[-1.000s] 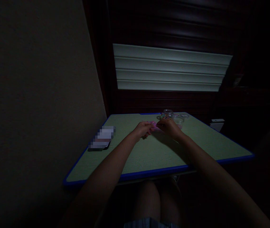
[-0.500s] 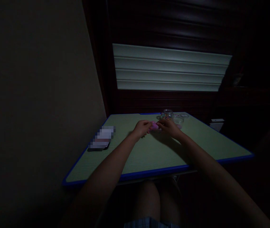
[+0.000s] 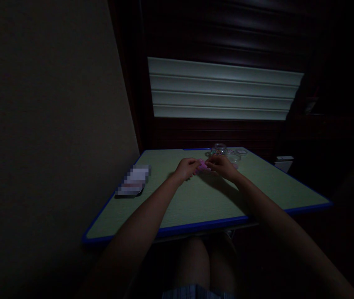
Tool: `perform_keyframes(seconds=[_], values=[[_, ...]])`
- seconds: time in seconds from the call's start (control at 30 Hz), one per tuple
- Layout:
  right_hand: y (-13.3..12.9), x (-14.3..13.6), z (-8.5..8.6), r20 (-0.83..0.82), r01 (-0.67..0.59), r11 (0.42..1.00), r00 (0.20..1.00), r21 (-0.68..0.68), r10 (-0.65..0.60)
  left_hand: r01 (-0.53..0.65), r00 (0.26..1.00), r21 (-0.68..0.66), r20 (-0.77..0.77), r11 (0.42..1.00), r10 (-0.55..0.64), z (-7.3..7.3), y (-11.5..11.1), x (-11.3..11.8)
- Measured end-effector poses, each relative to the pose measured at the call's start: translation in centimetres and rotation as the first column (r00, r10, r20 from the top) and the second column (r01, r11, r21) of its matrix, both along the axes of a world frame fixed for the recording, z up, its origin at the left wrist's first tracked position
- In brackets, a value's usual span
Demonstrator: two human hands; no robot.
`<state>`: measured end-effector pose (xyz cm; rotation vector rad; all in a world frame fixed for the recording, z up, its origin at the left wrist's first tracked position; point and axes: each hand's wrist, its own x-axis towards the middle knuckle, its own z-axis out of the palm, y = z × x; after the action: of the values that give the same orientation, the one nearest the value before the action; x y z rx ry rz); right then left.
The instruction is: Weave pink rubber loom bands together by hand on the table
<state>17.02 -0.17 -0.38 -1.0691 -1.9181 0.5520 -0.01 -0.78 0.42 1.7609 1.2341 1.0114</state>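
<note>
- Just nearer the person than the clear jar [image 3: 219,148], and a little to its left, a pink piece [image 3: 202,165] sits between the two hands; its exact shape is too small and dim to tell.
- On the side of the pink piece away from the jar, the left hand [image 3: 184,170] pinches its left end between thumb and fingers, the other fingers curled beneath.
- Directly on the person's side of the jar, the right hand [image 3: 223,167] is bent down at the wrist, its thumb and fingertips pinching the right end of the same piece.
- Small coloured bits show low in the jar, which stands upright near the far edge of the pale green, blue-edged worktop [image 3: 179,209].
- Just right of the jar is a clear dish [image 3: 234,158], partly behind the right hand, with something pinkish at its near side.
- Beyond the dish, also right of the jar, lies a flat, clear round piece [image 3: 242,152].
- Well to the left of the jar, near the worktop's left edge, rests an object blurred into pale blocks [image 3: 133,181].
- Behind and above the jar, pale horizontal slats [image 3: 223,90] are set in dark panelling.
</note>
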Motion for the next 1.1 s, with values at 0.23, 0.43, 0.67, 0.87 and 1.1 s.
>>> perform_keyframes(seconds=[0.23, 0.43, 0.67, 0.87, 1.1], values=[[0.6, 0.3, -0.4, 0.021, 0.026, 0.999, 0.999, 0.036, -0.027, 0.015, 1.000, 0.020, 0.004, 1.000, -0.015, -0.2, 0.0, 0.0], [0.7, 0.2, -0.8, 0.117, 0.060, 0.991, 0.990, 0.118, -0.074, 0.069, 0.989, 0.225, -0.145, 0.972, -0.037, -1.0, 0.7, -0.1], [0.5, 0.6, -0.7, 0.329, 0.128, 0.964, 0.923, 0.233, -0.202, 0.166, 0.841, 0.566, -0.509, 0.808, 0.183, -0.6, 0.0, -0.7], [-0.1, 1.6, 0.2, 0.446, 0.330, 0.893, 0.779, 0.306, -0.441, 0.269, 0.579, 0.626, -0.712, 0.732, 0.397, -0.6, -0.5, -1.2], [-0.8, 3.9, 0.9, 0.360, 0.597, 0.597, 0.477, 0.536, -0.802, 0.288, 0.531, 0.606, -0.746, 0.742, 0.402, -0.5, -0.6, -1.1]])
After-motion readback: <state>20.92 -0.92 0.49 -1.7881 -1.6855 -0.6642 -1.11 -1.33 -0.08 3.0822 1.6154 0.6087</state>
